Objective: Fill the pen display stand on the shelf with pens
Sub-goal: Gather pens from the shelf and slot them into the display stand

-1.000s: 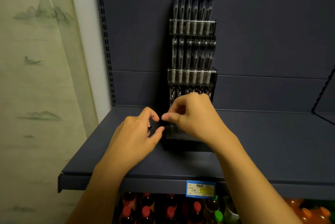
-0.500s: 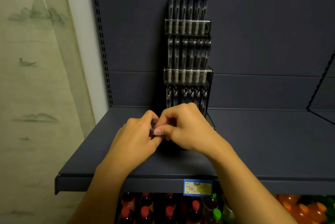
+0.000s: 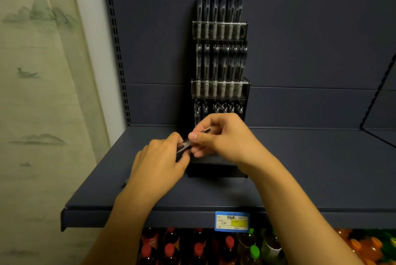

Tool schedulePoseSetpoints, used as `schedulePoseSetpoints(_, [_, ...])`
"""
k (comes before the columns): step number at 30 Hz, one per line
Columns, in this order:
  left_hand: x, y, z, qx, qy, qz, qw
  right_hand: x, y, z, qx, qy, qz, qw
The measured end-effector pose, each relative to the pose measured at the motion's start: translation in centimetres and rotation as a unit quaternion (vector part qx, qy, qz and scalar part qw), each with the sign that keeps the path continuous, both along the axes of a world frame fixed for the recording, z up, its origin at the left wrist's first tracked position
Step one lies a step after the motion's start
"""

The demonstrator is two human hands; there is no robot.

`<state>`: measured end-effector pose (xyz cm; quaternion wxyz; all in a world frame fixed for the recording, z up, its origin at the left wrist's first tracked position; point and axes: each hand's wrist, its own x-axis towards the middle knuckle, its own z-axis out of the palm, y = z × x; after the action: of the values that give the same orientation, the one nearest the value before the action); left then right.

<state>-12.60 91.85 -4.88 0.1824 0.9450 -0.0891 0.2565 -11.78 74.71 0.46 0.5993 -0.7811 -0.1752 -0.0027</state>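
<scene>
A tiered black pen display stand (image 3: 220, 89) stands upright on the dark shelf (image 3: 300, 174) against the back panel. Its top and middle tiers hold rows of dark pens with white grips, and several pen tops show in the lowest tier. In front of the lowest tier, my left hand (image 3: 158, 166) and my right hand (image 3: 222, 138) both pinch one pen (image 3: 186, 144), which lies tilted between them. My right thumb and fingers grip its upper part, and my left fingers hold its lower end. My hands hide the stand's lowest pocket.
The shelf's front edge carries a blue and yellow price label (image 3: 232, 221). Below it stand bottles with red and green caps (image 3: 229, 242). A pale curtain (image 3: 42, 93) hangs at the left beside the perforated shelf upright (image 3: 115, 46). A black wire divider (image 3: 377, 101) is at the right.
My hands have come together and then drawn a pen out between them; it now shows tilted between both sets of fingers. The view has shifted slightly.
</scene>
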Motion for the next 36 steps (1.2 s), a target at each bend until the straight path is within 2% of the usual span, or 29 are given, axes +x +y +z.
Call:
schedulePoseSetpoints(6, [0.1, 0.7, -0.3, -0.042, -0.001, -0.014, 0.999, 0.6, -1.8, 2.2, 0.18, 0.018, -0.057, 0.982])
schedulePoseSetpoints(10, [0.2, 0.9, -0.4, -0.054, 0.01, -0.02, 0.998, 1.3, -2.9, 3.3, 0.227, -0.027, -0.079, 0.97])
schedulePoseSetpoints(15, [0.3, 0.9, -0.4, -0.061, 0.009, -0.026, 0.998, 1.9, -3.3, 4.4, 0.185, -0.105, -0.125, 0.969])
schedulePoseSetpoints(20, [0.3, 0.7, -0.4, -0.079, 0.008, -0.033, 0.996, 2.8, -2.9, 4.1, 0.104, -0.149, -0.154, 0.971])
schedulePoseSetpoints(31, [0.4, 0.6, -0.7, -0.102, -0.011, -0.047, 0.994, 3.7, -1.6, 2.2, -0.013, -0.142, -0.189, 0.972])
schedulePoseSetpoints(36, [0.6, 0.7, -0.9, -0.122, -0.033, -0.054, 0.99, 3.8, -1.2, 1.9, -0.075, -0.188, -0.208, 0.957])
